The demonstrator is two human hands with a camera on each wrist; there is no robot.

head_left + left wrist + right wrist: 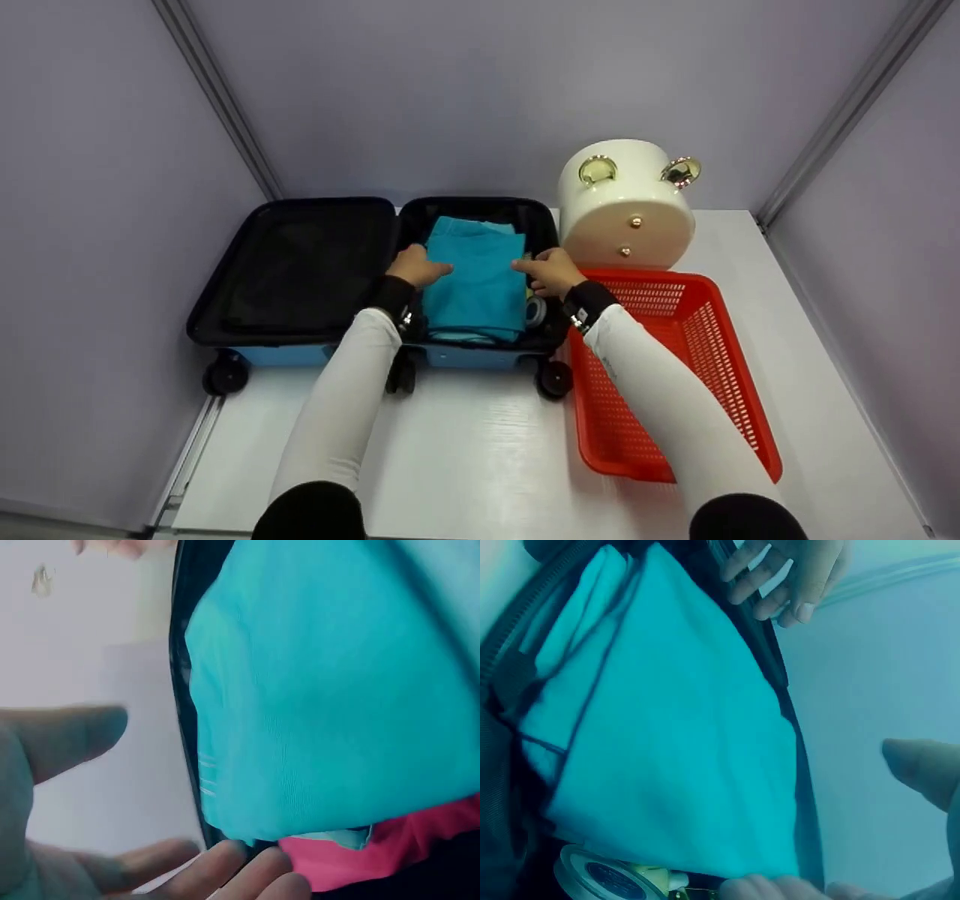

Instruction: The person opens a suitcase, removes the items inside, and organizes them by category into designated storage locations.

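Note:
A folded turquoise garment (477, 279) lies in the right half of an open suitcase (541, 214). My left hand (420, 267) is over the garment's left edge, thumb and fingers spread, with nothing gripped. On the opposite edge, my right hand (553, 271) is likewise spread, its fingertips low beside the cloth in the right wrist view. Pink fabric (352, 862) shows under the garment. A round, flat-topped container (604, 877) and a small yellow item (654, 875) sit along its right side.
The suitcase's other half (300, 262) lies open at left, its wheels facing forward. A red perforated basket (718, 360) stands on the white table (480, 457) at right, under my right forearm. Behind it is a cream rounded case (622, 195) with gold ear-shaped parts. Walls enclose the table.

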